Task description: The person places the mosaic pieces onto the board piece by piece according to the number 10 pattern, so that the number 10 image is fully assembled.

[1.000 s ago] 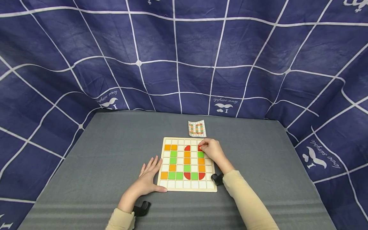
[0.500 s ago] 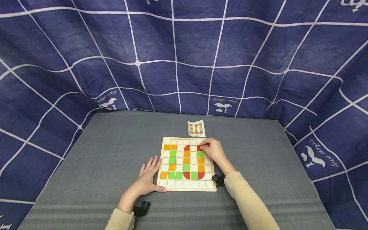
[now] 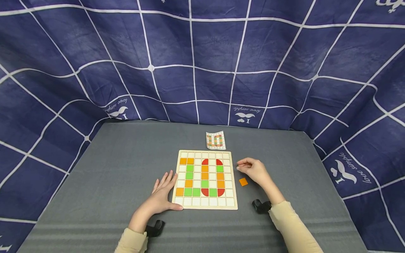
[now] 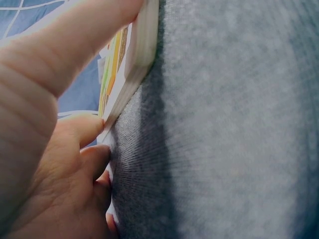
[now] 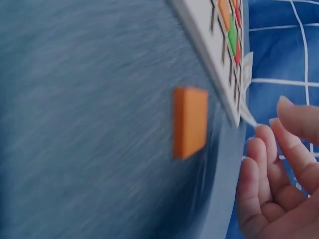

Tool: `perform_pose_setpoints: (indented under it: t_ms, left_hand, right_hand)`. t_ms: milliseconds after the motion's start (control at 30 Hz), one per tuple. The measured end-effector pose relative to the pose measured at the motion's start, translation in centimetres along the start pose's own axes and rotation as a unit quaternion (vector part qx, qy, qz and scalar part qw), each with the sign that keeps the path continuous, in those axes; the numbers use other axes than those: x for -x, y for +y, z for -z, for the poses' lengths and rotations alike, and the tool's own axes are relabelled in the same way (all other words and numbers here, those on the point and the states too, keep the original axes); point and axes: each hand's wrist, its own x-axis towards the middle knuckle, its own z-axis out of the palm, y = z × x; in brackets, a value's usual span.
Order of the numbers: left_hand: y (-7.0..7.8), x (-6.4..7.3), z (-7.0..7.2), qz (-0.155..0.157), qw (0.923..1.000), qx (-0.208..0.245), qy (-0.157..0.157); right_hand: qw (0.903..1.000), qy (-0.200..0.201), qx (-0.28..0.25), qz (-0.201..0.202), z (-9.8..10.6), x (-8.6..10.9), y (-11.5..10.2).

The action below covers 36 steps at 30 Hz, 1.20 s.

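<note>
A cream wooden grid board (image 3: 205,207) lies on the grey table, with orange, green and red pieces set in its cells. My left hand (image 3: 159,198) rests along its left side, fingers spread and straight, thumb at the near-left corner. The left wrist view shows the thumb on the board's edge (image 4: 142,55). My right hand (image 3: 255,171) hovers off the board's right side, fingers loosely bent with nothing between them. Just below it lies a loose orange square tile (image 3: 243,181), also seen in the right wrist view as a thick orange block (image 5: 190,123). A quarter-round red piece (image 3: 219,162) sits at the upper right of the pattern.
Behind the board lies a small paper card (image 3: 216,140) printed with a coloured grid pattern. A blue curtain (image 3: 202,63) with white lines surrounds the back and sides of the grey table (image 3: 133,147). Black wrist devices sit on both wrists.
My right hand has let go of the red piece at the upper right and moved right, off the board. The orange tile, hidden by the arm before, now shows. The left hand stays put.
</note>
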Motion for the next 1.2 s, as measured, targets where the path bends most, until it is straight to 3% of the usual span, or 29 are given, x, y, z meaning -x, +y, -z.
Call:
perform_pose_setpoints:
  t_ms: [400, 900, 1200]
  left_hand:
    - [0.2, 0.1, 0.1, 0.000, 1.0000, 0.000, 0.001]
    - [0.1, 0.1, 0.1, -0.002, 0.9999, 0.011, -0.001]
    - [0.2, 0.1, 0.1, -0.004, 0.9999, 0.013, 0.001]
  right_hand:
    - [0.9974, -0.061, 0.037, -0.016, 0.8, 2.9, 2.4]
    - [0.9941, -0.038, 0.102, -0.004, -0.3, 3.2, 2.2]
    - [0.9958, -0.041, 0.082, 0.000, -0.1, 3.1, 2.2]
